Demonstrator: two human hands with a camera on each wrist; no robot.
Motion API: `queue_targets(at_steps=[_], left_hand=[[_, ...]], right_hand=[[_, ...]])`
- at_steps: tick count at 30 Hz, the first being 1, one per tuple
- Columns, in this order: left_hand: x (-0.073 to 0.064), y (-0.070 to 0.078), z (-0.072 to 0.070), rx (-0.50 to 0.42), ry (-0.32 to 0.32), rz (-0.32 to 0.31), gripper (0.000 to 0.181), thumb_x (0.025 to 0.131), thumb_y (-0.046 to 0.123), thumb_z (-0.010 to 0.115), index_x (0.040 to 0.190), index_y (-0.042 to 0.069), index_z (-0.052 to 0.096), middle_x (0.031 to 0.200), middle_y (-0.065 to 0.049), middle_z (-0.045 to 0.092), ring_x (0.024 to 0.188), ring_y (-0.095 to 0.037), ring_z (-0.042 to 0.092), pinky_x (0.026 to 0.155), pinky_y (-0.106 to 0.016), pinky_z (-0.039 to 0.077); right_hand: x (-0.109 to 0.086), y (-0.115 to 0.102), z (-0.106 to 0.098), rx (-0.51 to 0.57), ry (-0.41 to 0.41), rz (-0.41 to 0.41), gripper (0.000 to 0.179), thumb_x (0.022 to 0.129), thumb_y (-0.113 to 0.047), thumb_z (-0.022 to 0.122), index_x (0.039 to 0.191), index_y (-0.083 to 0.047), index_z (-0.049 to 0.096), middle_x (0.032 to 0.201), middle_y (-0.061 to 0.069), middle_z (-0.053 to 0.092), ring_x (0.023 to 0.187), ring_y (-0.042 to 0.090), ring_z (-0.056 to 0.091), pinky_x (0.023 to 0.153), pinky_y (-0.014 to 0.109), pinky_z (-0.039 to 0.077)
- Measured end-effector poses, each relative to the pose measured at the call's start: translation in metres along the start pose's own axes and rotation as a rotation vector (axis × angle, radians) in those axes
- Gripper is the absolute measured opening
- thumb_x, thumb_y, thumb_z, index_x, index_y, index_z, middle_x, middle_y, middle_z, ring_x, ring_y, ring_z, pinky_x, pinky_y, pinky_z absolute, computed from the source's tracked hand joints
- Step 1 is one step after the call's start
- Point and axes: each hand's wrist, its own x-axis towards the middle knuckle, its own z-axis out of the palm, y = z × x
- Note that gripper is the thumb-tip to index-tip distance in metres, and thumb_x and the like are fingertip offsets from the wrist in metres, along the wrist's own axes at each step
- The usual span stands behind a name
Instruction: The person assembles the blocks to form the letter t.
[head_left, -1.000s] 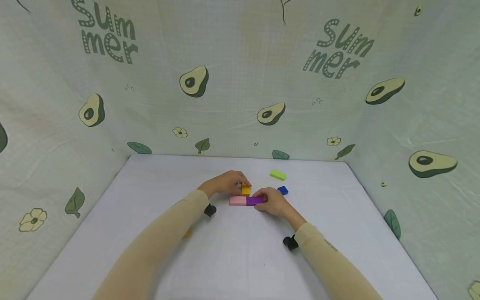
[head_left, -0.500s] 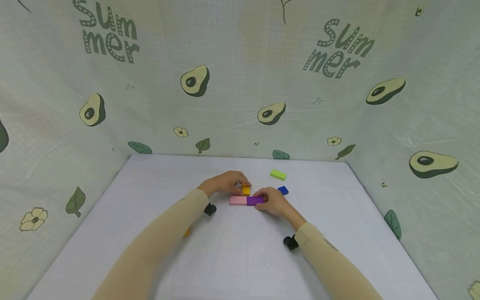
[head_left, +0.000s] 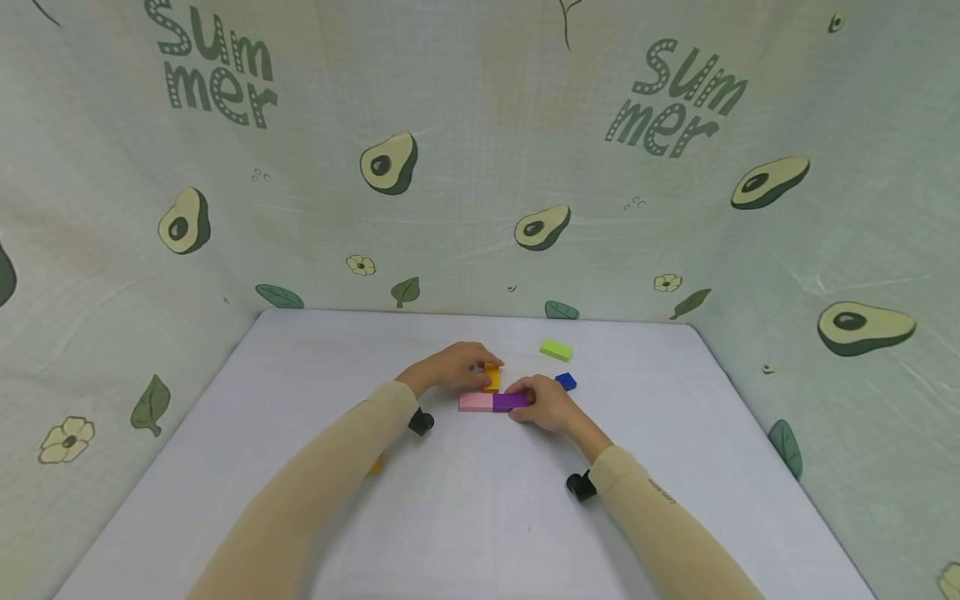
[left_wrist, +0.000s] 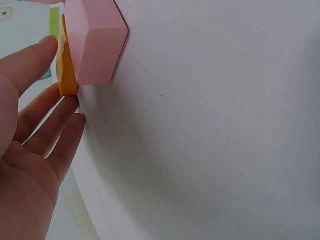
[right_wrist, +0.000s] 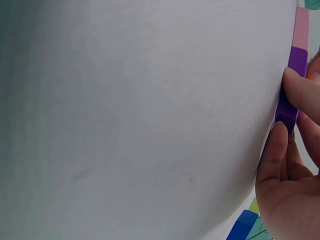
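Avocado-print cloth walls off a white tabletop. Beige-sleeved forearms reach forward, angled inward; hands near each other, not touching. Right hand: thumb and fingers clamped on right end of purple rectangular block, butted against pink rectangular block. Left hand: thumb and fingertips pinching small yellow-orange block, just beyond that row; contact with row unclear.

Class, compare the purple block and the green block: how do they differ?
The purple block is held by the right hand; the green block lies untouched. The purple block abuts the pink block; the green block lies apart, farther back. Both look oblong.
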Motion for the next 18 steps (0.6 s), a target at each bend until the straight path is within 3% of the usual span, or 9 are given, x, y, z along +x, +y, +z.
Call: queue_targets(at_steps=[10,18], left_hand=[[0.0000,-0.0008,0.0040,-0.039,0.068,-0.035,0.042,0.104,0.025,0.072,0.144,0.014,0.068,0.135,-0.004,0.068,0.114,-0.018,0.060,0.106,-0.035,0.052],[-0.0005,-0.0001,0.0053,-0.053,0.087,-0.046,0.040,0.103,0.023,0.074,0.141,0.011,0.070,0.131,-0.003,0.070,0.113,-0.017,0.061,0.105,-0.033,0.052]], right_hand=[[-0.0011,-0.0027,-0.0008,0.007,-0.002,-0.001,0.029,0.092,-0.015,0.085,0.120,-0.013,0.077,0.100,0.004,0.065,0.094,0.022,0.055,0.083,0.036,0.047],[-0.0024,-0.0058,-0.0014,0.007,0.000,0.003,0.029,0.093,-0.015,0.084,0.120,-0.014,0.077,0.099,0.004,0.064,0.095,0.022,0.055,0.083,0.036,0.047]])
